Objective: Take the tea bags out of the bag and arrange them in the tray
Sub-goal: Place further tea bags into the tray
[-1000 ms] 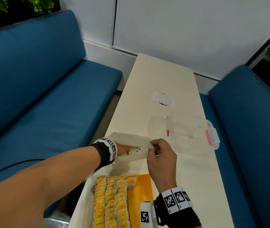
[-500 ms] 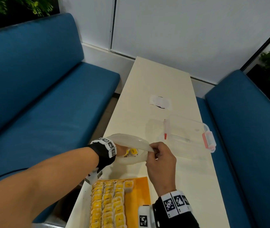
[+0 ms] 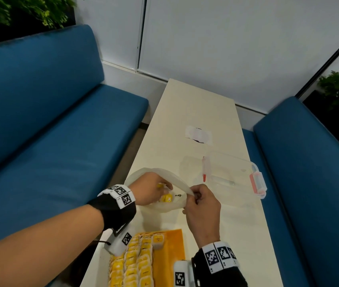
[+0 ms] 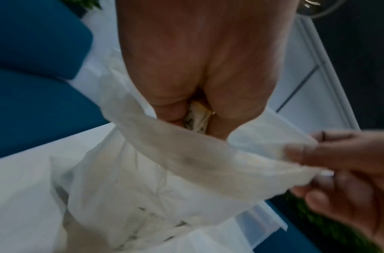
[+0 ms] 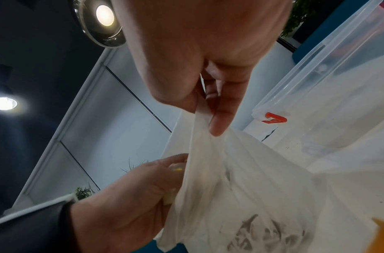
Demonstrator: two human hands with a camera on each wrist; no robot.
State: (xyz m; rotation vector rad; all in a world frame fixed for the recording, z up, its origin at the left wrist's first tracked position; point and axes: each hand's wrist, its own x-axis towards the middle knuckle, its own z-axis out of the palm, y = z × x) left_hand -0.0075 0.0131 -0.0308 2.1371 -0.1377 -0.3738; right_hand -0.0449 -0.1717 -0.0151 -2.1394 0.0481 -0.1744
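Table: clear box beside held bag.

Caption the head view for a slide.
Left hand reaches into the white bag held open by right hand, above a tray of tea bags.

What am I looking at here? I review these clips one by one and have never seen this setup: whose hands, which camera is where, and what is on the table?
No machine here: a person works bare-handed, wearing marker-tagged wristbands. The big picture comes from a head camera looking down; the other two come from cameras on each wrist, looking along the fingers.

The right hand pinches the rim of a thin white plastic bag and holds it open. The left hand is inside the bag's mouth, its fingers curled on a yellow-labelled tea bag.

On the cream table, nearest the person, sits an orange tray partly filled with rows of tea bags. Farther off lies a clear plastic container with red clips.
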